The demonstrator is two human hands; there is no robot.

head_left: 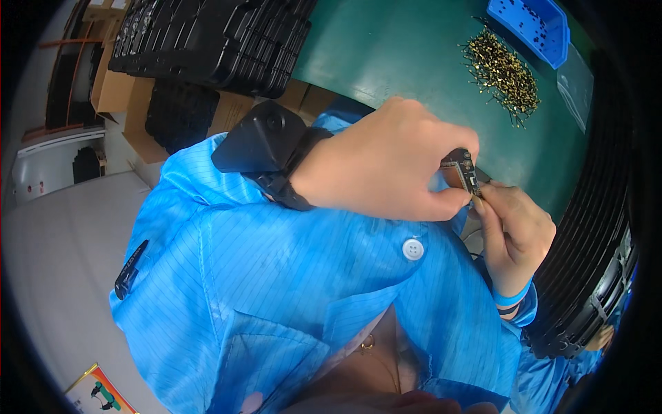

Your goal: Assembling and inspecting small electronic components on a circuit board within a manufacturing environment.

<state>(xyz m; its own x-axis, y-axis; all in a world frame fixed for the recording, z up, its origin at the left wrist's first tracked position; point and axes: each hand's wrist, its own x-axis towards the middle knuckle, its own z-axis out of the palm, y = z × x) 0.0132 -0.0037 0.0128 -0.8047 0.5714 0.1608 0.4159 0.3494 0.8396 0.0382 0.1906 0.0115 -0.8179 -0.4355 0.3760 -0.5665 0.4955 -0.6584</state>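
Observation:
Between the thumb and curled fingers of my left hand (393, 162) is a small dark circuit board (468, 172) with tiny parts along its edge. That hand is closed on the board and wears a black box-shaped device (265, 138) strapped to the wrist. My right hand (516, 228) pinches thumb and finger together right at the board's lower corner. A gold-coloured speck shows at those fingertips, too small to name. On the table beyond lies a loose pile of small brass-and-black pieces with thin leads (500, 76).
A blue plastic bin (562, 48) with small dark pieces stands on the green table (386, 41), beside a clear plastic bag (578, 86). Black trays are stacked at the far left (214, 41) and along the right (586, 228). Cardboard boxes (134, 117) stand at left. Another person's blue sleeve (552, 372) shows lower right.

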